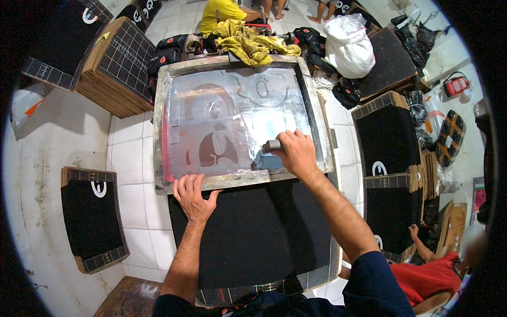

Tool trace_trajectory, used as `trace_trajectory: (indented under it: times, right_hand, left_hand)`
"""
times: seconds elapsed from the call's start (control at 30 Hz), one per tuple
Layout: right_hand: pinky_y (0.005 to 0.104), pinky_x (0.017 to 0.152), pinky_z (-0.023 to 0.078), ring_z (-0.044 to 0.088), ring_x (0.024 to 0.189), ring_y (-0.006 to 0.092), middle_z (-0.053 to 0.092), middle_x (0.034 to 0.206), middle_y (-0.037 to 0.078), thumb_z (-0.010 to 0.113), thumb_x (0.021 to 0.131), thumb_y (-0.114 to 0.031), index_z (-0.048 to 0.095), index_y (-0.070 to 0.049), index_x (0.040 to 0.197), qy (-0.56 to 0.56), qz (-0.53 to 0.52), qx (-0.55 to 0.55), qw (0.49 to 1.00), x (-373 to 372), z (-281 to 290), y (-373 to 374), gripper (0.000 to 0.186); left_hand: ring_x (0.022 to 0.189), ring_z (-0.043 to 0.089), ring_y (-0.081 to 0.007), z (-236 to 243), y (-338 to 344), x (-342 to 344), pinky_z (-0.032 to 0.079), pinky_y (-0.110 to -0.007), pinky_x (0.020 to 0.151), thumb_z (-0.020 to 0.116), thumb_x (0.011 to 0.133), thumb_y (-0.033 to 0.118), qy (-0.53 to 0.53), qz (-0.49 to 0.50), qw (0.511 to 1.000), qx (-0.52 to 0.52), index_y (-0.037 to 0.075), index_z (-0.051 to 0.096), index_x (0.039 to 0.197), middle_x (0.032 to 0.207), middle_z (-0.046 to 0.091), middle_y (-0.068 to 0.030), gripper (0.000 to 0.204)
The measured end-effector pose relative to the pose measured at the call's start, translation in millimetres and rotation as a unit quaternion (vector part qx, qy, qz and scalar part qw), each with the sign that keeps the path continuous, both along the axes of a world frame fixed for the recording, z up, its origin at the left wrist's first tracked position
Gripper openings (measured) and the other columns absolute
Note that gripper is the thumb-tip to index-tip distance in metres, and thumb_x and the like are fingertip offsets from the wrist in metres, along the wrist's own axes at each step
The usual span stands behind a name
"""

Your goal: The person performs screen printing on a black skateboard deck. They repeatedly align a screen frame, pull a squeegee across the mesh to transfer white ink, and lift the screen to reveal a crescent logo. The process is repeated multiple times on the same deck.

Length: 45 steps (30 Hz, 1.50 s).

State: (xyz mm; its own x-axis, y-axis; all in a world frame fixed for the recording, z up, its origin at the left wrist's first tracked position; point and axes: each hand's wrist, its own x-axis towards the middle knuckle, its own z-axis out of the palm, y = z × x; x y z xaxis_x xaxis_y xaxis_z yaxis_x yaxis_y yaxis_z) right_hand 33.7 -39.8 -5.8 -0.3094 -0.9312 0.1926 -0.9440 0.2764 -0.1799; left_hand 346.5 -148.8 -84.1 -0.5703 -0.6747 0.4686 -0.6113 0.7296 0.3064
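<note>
A screen printing frame (244, 181) with a pale wooden border lies in front of me, over a black fabric panel (248, 232). Its mesh (179, 137) shows dark rounded shapes on the left and a wet, shiny area on the right. My right hand (297, 152) is closed around the grey handle of a squeegee (272, 146), near the mesh's lower right. Pale blue ink (270, 161) lies beside it; the squeegee's blade is hard to make out. My left hand (194, 196) grips the frame's near left edge, fingers over the top and thumb against the front side.
Stacked boards (119, 68) stand at the far left. More black panels (388, 137) lie at right, and one (94, 216) leans at left. Yellow cloth (248, 45) and a white sack (348, 45) sit beyond the frame. A person in red (428, 280) is at lower right, another in yellow (221, 15) at the back.
</note>
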Motion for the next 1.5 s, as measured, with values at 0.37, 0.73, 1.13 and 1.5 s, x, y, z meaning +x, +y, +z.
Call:
trace_trajectory:
  times: [0.37,0.73,1.13,1.5]
  right_hand:
    - [0.0467,0.08,0.049,0.064,0.098,0.0316,0.07,0.102,0.005,0.08,0.082,-0.026,0.064,-0.01,0.1,0.045,-0.027,-0.075,0.996,-63.1,-17.0,-101.5,0.029]
    - [0.0433,0.08,0.044,0.058,0.09,0.0282,0.059,0.091,0.005,0.072,0.075,0.001,0.062,-0.011,0.1,0.024,-0.003,-0.065,0.998,30.5,-10.3,28.1,0.03]
    - [0.0462,0.088,0.042,0.068,0.103,0.0294,0.074,0.102,0.006,0.083,0.08,-0.016,0.069,-0.013,0.111,-0.058,-0.015,0.087,0.994,-4.3,42.4,5.8,0.034]
    - [0.0499,0.082,0.054,0.071,0.096,0.0402,0.075,0.099,0.017,0.087,0.076,-0.028,0.069,-0.008,0.118,-0.042,0.014,0.09,0.995,-88.0,12.2,-91.4,0.05]
  left_hand:
    - [0.129,0.048,-0.0342,-8.9,1.0,0.5,0.025,-0.061,0.118,0.087,0.069,0.04,-0.037,0.017,0.999,-0.009,0.007,0.061,0.124,0.125,0.056,-0.0117,0.07]
    - [0.127,0.05,-0.0325,-1.5,0.6,-2.0,0.027,-0.058,0.118,0.089,0.068,0.037,-0.019,0.016,1.0,0.002,0.009,0.063,0.121,0.122,0.06,-0.0098,0.066]
    - [0.099,0.057,-0.0276,36.0,-15.8,-0.9,0.039,-0.048,0.096,0.096,0.061,0.043,0.006,-0.045,0.999,0.021,0.007,0.07,0.102,0.097,0.064,-0.0065,0.06]
    - [0.101,0.057,-0.028,38.5,-15.4,-1.0,0.038,-0.047,0.097,0.097,0.061,0.04,0.016,-0.05,0.998,0.032,0.007,0.07,0.103,0.098,0.064,-0.0061,0.06]
